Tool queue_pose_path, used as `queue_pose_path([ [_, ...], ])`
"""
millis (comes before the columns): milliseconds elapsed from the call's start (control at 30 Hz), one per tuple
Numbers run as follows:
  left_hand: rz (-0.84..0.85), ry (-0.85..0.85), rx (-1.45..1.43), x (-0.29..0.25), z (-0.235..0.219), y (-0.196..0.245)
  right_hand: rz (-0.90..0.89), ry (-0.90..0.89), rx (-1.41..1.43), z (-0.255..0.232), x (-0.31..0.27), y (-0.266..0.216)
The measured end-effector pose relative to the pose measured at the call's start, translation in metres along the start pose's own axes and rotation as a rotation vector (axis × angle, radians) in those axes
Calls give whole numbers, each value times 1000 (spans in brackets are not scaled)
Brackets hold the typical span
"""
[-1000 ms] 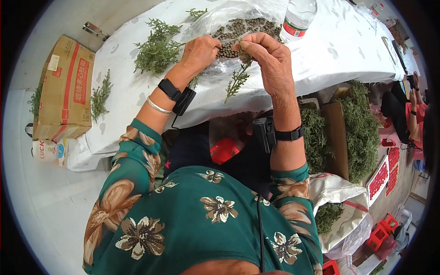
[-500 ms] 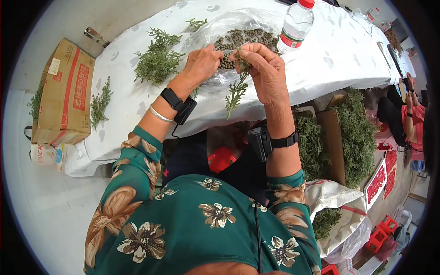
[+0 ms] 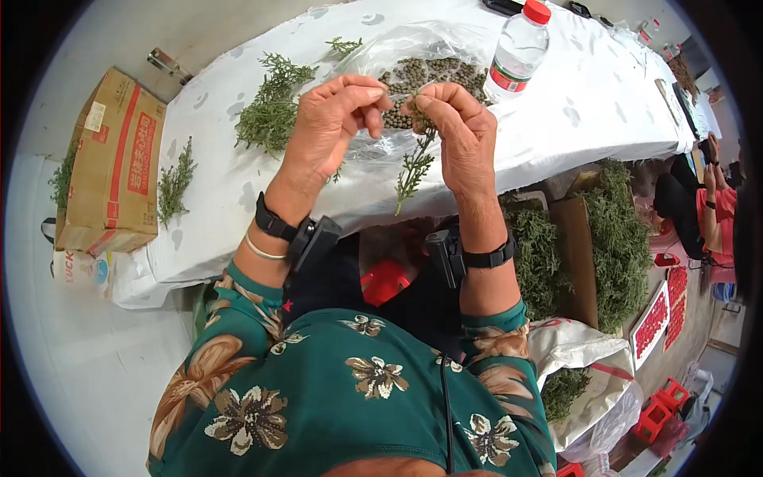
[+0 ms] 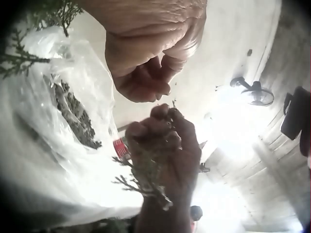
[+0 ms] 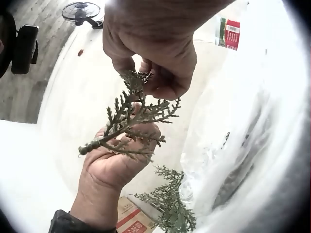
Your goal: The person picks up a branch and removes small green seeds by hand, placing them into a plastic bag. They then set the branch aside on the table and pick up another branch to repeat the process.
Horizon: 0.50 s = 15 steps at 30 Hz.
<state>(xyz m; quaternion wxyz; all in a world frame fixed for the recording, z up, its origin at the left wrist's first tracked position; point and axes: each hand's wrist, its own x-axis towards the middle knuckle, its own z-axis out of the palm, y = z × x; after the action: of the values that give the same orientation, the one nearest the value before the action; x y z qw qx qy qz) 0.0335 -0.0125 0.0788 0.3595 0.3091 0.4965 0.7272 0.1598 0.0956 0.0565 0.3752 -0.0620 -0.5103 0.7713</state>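
Left hand [image 3: 330, 119] lifted off bag [image 3: 445, 40], curled, right hand [image 3: 461, 131] pinching sprig [image 3: 415, 167]

White-clothed table [image 3: 588, 87] with sprigs [image 3: 270, 111], seed bag [image 3: 421, 67], bottle [image 3: 517, 52]

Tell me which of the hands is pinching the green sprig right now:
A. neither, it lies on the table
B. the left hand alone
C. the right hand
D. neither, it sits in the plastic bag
C: the right hand pinches the sprig at its top so it hangs below the fingers, while the left hand is beside it, fingers curled, above the plastic bag.
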Motion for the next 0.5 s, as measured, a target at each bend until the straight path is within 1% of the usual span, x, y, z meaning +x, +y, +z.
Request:
queue_pose_path([
  [67,-95,-32,-204,-6,6,0,-22,11,-29,1,-1,2],
  [167,-102,-15,-229,-10,11,-1,-33,21,-153,1,0,4],
  [233,-106,-3,-239,-10,12,-1,-25,10,-159,2,0,1],
  [500,-16,-11,-144,-13,14,-5,5,-28,-229,0,-1,1],
])
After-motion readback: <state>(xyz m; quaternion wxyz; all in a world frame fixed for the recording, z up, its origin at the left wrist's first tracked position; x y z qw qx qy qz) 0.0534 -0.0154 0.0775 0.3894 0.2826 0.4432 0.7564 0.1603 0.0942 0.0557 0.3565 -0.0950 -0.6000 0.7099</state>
